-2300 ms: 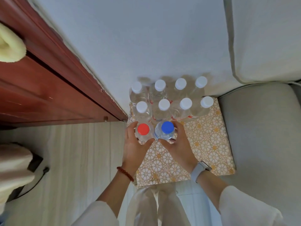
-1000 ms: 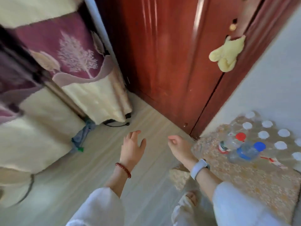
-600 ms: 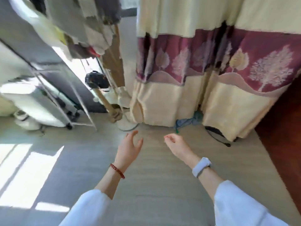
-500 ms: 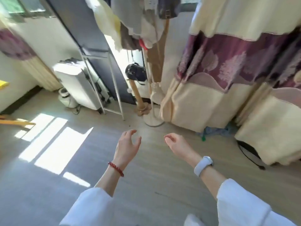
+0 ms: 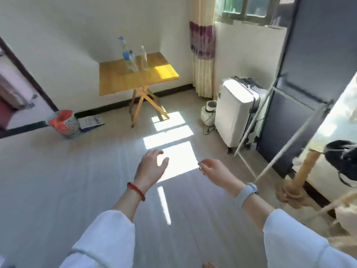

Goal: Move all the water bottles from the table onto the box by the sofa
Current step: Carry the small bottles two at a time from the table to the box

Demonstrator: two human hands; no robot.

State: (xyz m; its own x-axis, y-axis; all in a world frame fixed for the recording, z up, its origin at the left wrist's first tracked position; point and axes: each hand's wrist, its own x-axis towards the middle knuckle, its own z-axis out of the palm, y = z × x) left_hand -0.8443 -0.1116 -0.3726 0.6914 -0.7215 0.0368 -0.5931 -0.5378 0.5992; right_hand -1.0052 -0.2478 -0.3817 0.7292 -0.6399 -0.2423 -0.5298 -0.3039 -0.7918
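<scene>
A small wooden folding table [image 5: 123, 80] stands against the far wall. On it stand three clear water bottles: a tall one with a blue cap and blue label [image 5: 124, 50], a shorter one in front of it [image 5: 133, 62], and one with a pale cap [image 5: 143, 58] to the right. My left hand [image 5: 150, 168] and my right hand [image 5: 214, 171] hover over the floor in front of me, well short of the table, fingers loosely spread and holding nothing. The box and the sofa are out of view.
A white suitcase [image 5: 235, 111] and a small white appliance [image 5: 208, 113] stand by the right wall. A metal rack [image 5: 274, 132] and a wooden coat stand [image 5: 301, 176] are at the right. A patterned bin [image 5: 65, 122] sits at the left wall.
My hands let go of the red-capped and blue-capped bottles on the box. I turned away from the box, past the door and curtains, and now face the table.
</scene>
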